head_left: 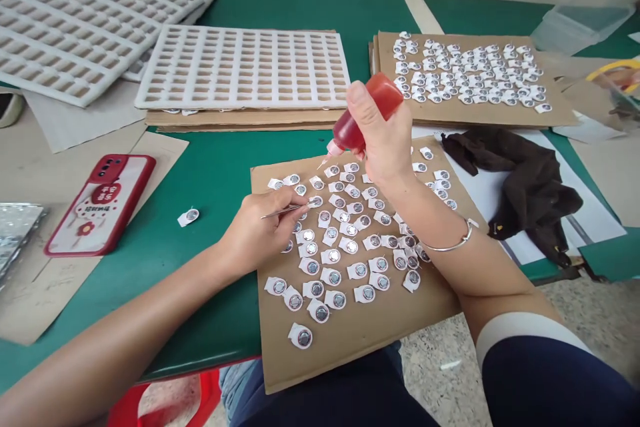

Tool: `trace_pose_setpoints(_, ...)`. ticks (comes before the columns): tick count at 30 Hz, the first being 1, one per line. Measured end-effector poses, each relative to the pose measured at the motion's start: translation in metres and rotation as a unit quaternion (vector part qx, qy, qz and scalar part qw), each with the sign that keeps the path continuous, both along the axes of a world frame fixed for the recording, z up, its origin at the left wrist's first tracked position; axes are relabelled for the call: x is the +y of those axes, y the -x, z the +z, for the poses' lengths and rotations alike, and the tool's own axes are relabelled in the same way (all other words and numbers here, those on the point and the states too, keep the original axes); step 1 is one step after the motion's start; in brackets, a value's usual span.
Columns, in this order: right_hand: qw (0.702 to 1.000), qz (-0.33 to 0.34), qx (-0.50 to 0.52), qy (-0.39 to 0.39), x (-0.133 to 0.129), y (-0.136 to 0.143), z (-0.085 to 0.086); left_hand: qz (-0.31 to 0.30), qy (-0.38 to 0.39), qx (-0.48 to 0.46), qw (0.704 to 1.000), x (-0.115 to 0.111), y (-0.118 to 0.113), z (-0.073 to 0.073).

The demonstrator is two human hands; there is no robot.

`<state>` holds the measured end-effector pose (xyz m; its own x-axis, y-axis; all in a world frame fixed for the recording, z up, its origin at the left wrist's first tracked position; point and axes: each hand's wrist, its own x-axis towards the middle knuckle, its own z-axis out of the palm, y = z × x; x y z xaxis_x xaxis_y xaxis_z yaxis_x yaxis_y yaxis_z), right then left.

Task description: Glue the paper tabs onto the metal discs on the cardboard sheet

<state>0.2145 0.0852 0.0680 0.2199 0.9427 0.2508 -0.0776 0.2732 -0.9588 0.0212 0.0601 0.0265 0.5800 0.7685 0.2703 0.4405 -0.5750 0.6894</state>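
Observation:
My right hand point(385, 137) is closed round a squeeze bottle point(350, 128) of red liquid, tilted with its thin nozzle pointing down and left, just above a small white-tabbed round metal piece point(317, 183). My left hand point(267, 225) pinches a pair of thin metal tweezers point(283, 211), their tips at another such piece point(315, 201). Many of these pieces lie spread over a brown cardboard sheet point(370, 347), which overhangs the table's front edge above my lap. Whether the tweezer tips grip the piece, I cannot tell.
White slotted trays point(245, 70) stand at the back and left. More pieces lie on stacked cardboard point(465, 115) at the back right. A phone in a red case point(103, 203) and one loose piece point(189, 217) lie left. Dark cloth point(530, 187) lies on paper at right.

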Motion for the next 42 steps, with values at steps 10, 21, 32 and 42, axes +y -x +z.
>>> trace_pose_setpoints(10,0.999,0.010,-0.010,-0.036,0.002,0.006,-0.012,-0.003,-0.006,0.015,1.000,0.004,0.001,-0.011)
trace_pose_setpoints(21,0.995,0.020,-0.095,0.024,-0.004,0.010,-0.012,-0.036,-0.046,0.005,0.998,0.004,0.001,-0.014)
trace_pose_setpoints(32,0.972,0.041,-0.231,0.007,-0.007,0.013,-0.041,-0.132,-0.237,0.126,0.954,-0.018,-0.003,-0.015)
trace_pose_setpoints(42,0.954,0.081,-0.289,0.007,-0.008,0.013,-0.046,-0.112,-0.411,0.240,0.872,-0.035,-0.014,-0.018)
